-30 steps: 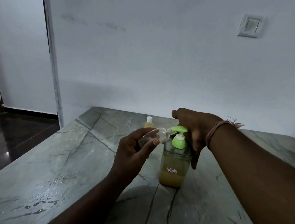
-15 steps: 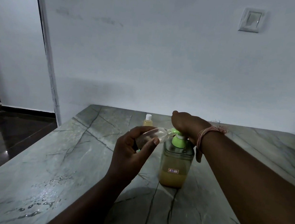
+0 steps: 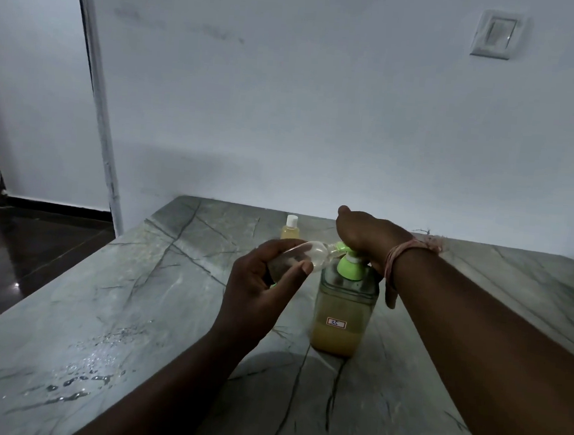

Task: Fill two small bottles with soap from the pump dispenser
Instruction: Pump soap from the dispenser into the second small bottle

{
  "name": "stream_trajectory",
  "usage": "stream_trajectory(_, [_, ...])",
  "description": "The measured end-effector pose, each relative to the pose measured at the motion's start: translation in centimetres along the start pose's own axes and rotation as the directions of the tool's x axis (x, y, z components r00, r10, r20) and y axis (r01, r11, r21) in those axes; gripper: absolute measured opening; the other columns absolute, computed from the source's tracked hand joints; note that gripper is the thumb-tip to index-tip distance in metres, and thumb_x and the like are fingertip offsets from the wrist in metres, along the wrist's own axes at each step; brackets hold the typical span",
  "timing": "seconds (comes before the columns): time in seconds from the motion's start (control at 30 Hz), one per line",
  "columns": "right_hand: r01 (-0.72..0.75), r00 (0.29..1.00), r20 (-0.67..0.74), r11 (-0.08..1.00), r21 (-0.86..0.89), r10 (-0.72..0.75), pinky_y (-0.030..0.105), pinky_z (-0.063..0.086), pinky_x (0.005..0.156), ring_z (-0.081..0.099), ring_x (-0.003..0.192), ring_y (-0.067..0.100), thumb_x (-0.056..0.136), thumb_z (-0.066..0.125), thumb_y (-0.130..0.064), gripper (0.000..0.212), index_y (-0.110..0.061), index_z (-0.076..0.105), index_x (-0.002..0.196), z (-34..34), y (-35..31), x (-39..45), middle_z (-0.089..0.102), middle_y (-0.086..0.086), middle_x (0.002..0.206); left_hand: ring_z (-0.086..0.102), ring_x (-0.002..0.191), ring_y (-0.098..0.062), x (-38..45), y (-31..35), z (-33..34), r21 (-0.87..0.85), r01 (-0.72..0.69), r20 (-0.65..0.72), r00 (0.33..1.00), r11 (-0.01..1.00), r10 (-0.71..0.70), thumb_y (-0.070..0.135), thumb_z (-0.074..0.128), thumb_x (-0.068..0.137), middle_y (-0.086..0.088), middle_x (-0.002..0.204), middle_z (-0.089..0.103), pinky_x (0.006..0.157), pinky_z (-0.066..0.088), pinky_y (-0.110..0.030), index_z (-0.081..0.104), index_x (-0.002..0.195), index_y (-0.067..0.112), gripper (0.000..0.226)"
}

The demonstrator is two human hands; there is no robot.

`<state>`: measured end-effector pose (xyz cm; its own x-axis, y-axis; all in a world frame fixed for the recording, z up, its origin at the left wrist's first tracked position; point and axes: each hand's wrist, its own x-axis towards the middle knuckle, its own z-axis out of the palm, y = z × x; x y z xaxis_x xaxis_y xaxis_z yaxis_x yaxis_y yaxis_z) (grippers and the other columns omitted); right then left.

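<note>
A clear square pump dispenser (image 3: 342, 319) with a green pump head (image 3: 350, 265) stands on the marble table (image 3: 135, 291); yellow soap fills its lower part. My right hand (image 3: 366, 239) lies on top of the pump head, palm down, with a thread band on the wrist. My left hand (image 3: 259, 285) holds a small clear bottle (image 3: 305, 253) tilted sideways, its mouth against the green spout. A second small bottle (image 3: 290, 229) with a white cap and yellow soap inside stands upright behind, near the wall.
Water drops (image 3: 87, 376) lie on the table's near left part. The table's left edge drops to a dark floor (image 3: 18, 247). A white wall with a switch (image 3: 495, 34) runs close behind the table.
My right hand pressed the pump head down half a second ago and now rides slightly higher on it. My left hand keeps the small bottle at the spout.
</note>
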<state>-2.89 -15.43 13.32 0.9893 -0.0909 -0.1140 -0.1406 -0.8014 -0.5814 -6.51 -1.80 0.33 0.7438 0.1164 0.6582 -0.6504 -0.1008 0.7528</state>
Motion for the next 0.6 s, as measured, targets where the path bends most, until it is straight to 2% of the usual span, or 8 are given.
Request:
stream_trajectory(0.1, [-0.005, 1.000, 0.026, 1.000, -0.003, 0.005, 0.037, 0.030, 0.109, 0.035, 0.136, 0.035, 0.105, 0.015, -0.024, 0.048, -0.004, 0.023, 0.148, 0.0, -0.2, -0.4, 0.028, 0.020, 0.153, 0.068, 0.078, -0.009, -0.1, 0.1, 0.0, -0.012, 0.011, 0.004, 1.000, 1.000, -0.011, 0.025, 0.072, 0.089, 0.001, 0.096, 0.076, 0.061, 0.049, -0.021, 0.075, 0.114, 0.018, 0.026])
stream_trajectory(0.17, [0.008, 0.998, 0.062, 1.000, 0.014, -0.008, 0.040, 0.033, 0.106, 0.044, 0.127, 0.033, 0.104, 0.015, -0.036, 0.054, -0.007, 0.019, 0.150, -0.6, -0.3, -0.6, 0.031, 0.018, 0.151, 0.068, 0.079, -0.009, -0.1, 0.2, 0.0, -0.023, 0.018, -0.001, 1.000, 1.000, -0.018, 0.024, 0.073, 0.089, 0.001, 0.096, 0.076, 0.061, 0.049, -0.021, 0.074, 0.114, 0.018, 0.026])
stream_trajectory(0.3, [-0.006, 0.990, 0.141, 1.000, -0.012, 0.008, 0.040, 0.040, 0.084, 0.048, 0.122, 0.035, 0.103, 0.015, -0.043, 0.059, -0.007, 0.019, 0.150, -1.0, -0.5, -1.1, 0.034, 0.020, 0.148, 0.067, 0.077, -0.009, -0.1, 0.2, 0.0, -0.038, 0.022, -0.003, 1.000, 0.999, -0.022, 0.023, 0.073, 0.089, 0.001, 0.097, 0.076, 0.060, 0.049, -0.021, 0.074, 0.115, 0.017, 0.026])
stream_trajectory(0.33, [0.009, 0.994, 0.105, 0.999, -0.043, -0.005, 0.039, 0.039, 0.084, 0.047, 0.123, 0.035, 0.104, 0.013, -0.040, 0.057, -0.007, 0.024, 0.149, -0.7, -0.4, -0.8, 0.035, 0.020, 0.148, 0.067, 0.077, -0.009, 0.0, 0.1, 0.0, -0.033, 0.014, -0.001, 1.000, 0.999, -0.014, 0.023, 0.073, 0.089, 0.001, 0.096, 0.076, 0.060, 0.049, -0.021, 0.075, 0.114, 0.017, 0.026])
stream_trajectory(0.43, [0.034, 0.999, 0.029, 0.993, -0.115, -0.031, 0.033, 0.030, 0.108, 0.033, 0.137, 0.032, 0.105, 0.011, -0.032, 0.053, -0.004, 0.026, 0.148, -0.1, 0.0, 0.0, 0.028, 0.018, 0.153, 0.067, 0.077, -0.009, 0.0, -0.2, 0.0, -0.018, 0.015, 0.004, 1.000, 1.000, -0.015, 0.025, 0.073, 0.089, 0.000, 0.095, 0.076, 0.060, 0.048, -0.021, 0.075, 0.113, 0.016, 0.026])
stream_trajectory(0.5, [0.048, 0.998, 0.036, 0.993, -0.109, -0.045, 0.034, 0.030, 0.109, 0.032, 0.138, 0.031, 0.105, 0.011, -0.036, 0.055, -0.006, 0.025, 0.149, 0.0, 0.1, 0.0, 0.026, 0.017, 0.154, 0.067, 0.076, -0.007, -0.1, -0.1, 0.1, -0.025, 0.025, 0.007, 1.000, 0.999, -0.024, 0.024, 0.073, 0.089, 0.001, 0.095, 0.076, 0.061, 0.048, -0.019, 0.074, 0.114, 0.016, 0.026])
stream_trajectory(0.53, [0.042, 0.998, 0.044, 0.995, -0.087, -0.039, 0.036, 0.036, 0.103, 0.036, 0.135, 0.032, 0.104, 0.012, -0.041, 0.058, -0.008, 0.025, 0.149, -0.1, 0.1, -0.2, 0.026, 0.016, 0.154, 0.066, 0.074, -0.006, -0.2, -0.1, 0.1, -0.024, 0.025, 0.009, 1.000, 0.999, -0.025, 0.023, 0.072, 0.089, 0.001, 0.094, 0.076, 0.060, 0.048, -0.019, 0.074, 0.114, 0.016, 0.026])
stream_trajectory(0.6, [0.017, 0.997, 0.078, 1.000, -0.012, -0.016, 0.041, 0.046, 0.079, 0.052, 0.117, 0.034, 0.102, 0.016, -0.048, 0.061, -0.011, 0.024, 0.150, -0.6, -0.2, -0.8, 0.029, 0.014, 0.153, 0.066, 0.073, -0.006, -0.2, 0.0, 0.1, -0.023, 0.024, 0.010, 1.000, 0.999, -0.024, 0.023, 0.072, 0.090, 0.001, 0.094, 0.076, 0.060, 0.048, -0.020, 0.074, 0.115, 0.017, 0.026])
